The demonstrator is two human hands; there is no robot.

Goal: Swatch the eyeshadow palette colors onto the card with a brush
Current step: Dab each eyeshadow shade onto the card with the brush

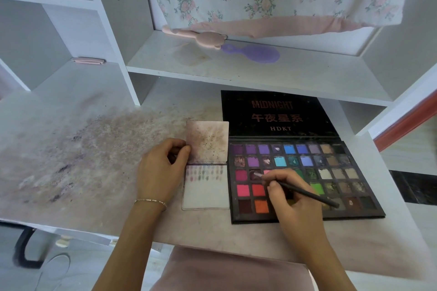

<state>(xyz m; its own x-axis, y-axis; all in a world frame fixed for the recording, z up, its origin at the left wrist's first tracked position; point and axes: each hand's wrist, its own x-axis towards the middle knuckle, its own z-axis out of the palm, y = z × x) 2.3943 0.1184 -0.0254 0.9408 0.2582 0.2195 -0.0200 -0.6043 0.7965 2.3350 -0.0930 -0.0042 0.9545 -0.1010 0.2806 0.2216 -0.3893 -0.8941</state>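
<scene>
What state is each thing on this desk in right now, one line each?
Black eyeshadow palette: open, lid flat back.
Thin black brush: held, tip in a dark pan.
White folding card: open, swatches along lower panel's top.
Left hand: pinching the card's upper flap.
Right hand: gripping the brush.
Purple hairbrush: lying on shelf.

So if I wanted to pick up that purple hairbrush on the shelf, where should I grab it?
Probably by its handle. The purple hairbrush lies flat on the shelf with its narrow, looped handle pointing left toward the pink brush, and its wide oval head to the right. Come down from above and in front, and close your hand across the narrow handle.
</scene>
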